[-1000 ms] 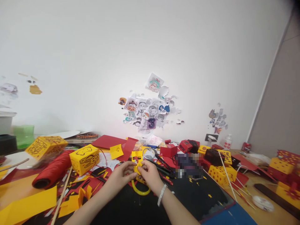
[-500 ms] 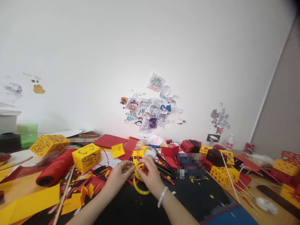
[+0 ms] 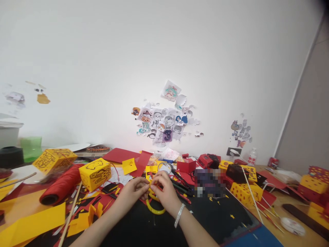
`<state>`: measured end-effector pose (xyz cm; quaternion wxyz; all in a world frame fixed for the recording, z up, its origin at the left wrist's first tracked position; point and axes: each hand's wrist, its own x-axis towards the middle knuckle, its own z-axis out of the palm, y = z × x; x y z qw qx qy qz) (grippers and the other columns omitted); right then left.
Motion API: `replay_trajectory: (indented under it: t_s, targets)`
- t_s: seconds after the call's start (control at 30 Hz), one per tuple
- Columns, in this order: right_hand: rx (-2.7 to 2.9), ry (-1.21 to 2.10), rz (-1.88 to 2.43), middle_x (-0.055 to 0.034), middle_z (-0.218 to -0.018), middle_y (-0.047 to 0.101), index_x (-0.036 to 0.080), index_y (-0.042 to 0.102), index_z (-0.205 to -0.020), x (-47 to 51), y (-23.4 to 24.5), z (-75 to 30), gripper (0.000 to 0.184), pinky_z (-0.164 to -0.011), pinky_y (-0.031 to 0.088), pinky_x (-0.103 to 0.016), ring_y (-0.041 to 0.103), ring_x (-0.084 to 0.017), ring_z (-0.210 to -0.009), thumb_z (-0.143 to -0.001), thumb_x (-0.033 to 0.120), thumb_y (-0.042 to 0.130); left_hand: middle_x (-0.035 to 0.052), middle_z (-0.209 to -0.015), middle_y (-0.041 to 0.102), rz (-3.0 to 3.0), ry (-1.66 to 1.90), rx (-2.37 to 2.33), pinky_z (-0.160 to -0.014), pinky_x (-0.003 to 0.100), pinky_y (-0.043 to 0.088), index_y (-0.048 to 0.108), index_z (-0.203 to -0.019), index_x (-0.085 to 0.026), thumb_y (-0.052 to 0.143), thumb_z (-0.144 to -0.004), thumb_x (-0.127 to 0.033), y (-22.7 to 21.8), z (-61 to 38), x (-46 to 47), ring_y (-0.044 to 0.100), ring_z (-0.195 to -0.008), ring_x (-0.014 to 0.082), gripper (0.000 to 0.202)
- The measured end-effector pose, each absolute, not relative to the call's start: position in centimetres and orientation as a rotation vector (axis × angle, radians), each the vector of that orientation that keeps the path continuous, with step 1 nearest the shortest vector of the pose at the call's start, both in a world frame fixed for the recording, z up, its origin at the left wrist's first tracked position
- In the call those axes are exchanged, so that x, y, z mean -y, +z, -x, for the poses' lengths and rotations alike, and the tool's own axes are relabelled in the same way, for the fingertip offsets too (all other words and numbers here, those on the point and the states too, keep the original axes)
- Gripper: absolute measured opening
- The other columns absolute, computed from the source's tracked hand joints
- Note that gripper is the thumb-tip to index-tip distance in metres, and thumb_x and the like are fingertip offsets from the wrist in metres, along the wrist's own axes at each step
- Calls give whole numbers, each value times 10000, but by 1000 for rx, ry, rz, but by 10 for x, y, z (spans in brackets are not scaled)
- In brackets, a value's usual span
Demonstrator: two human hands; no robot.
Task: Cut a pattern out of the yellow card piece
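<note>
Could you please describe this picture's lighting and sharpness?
Head view: the white wall is brightest around its middle, duller toward the sides; square blocks mask a patch right of the right hand; the top right corner is black; detail between the left hand and right hand is too soft to read.

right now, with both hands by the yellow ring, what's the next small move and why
I'd probably ease the right hand slightly aside: it crowds the left hand, hiding much of what lies between, and only part of the yellow ring shows.
</note>
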<state>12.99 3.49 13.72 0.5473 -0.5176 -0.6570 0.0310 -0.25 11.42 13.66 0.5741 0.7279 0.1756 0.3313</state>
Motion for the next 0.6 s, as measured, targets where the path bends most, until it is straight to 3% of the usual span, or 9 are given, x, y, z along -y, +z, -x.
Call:
replay_trajectory:
  t_s: [0.4,0.53,0.6]
  targets:
    - [1531,212,1231,-13,-837,499,198,560,-725,-40,130,-129,76,-666,425,-250,513,-151,-760,-744,125,551,-60,-578,533,-1728,701,-413,-532,271,480,499,-767,-177,600,-637,-525,133,3,-111,553,-546,133,385]
    - [1416,249,1229,-27,-844,520,183,572,-746,-40,132,-133,34,-672,419,-262,520,-168,-781,-760,200,546,-66,-534,517,-1761,752,-416,-528,272,462,496,-765,-182,570,-666,-514,134,3,-113,543,-514,137,355]
    - [1331,325,1229,-26,-799,541,176,569,-772,-42,132,-136,97,-663,422,-270,532,-167,-741,-779,266,534,-61,-546,524,-1754,794,-434,-529,271,455,497,-767,-186,567,-662,-521,134,3,-114,554,-531,146,358]
